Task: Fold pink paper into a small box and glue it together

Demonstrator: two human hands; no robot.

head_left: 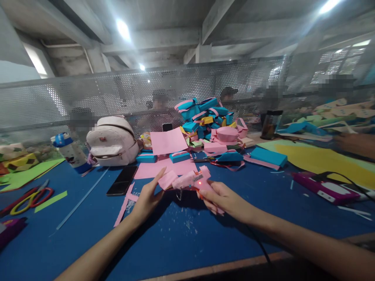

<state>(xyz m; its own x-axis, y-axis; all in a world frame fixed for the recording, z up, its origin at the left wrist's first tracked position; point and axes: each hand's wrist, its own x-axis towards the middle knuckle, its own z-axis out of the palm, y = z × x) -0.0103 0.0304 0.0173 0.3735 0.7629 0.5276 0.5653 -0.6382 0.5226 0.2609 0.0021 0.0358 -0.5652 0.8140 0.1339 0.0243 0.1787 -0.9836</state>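
Observation:
My right hand (218, 197) is wrapped round the handle of a pink hot glue gun (190, 180), whose small red light glows. The gun's nozzle points left, towards a small folded piece of pink paper (167, 179). My left hand (150, 199) pinches that paper from its left side, near the nozzle. Whether nozzle and paper touch, I cannot tell. Behind my hands lie pink paper sheets (169, 141) and small blue paper boxes (179, 157). Pink paper strips (124, 207) rest beside my left wrist.
A black phone (122, 180), white backpack (113, 142) and bottle (72, 154) stand left. Scissors (38, 197) lie further left. A heap of blue and pink paper pieces (205, 117) rises behind. At right are a purple device (325, 187) and another person's hand (356, 144).

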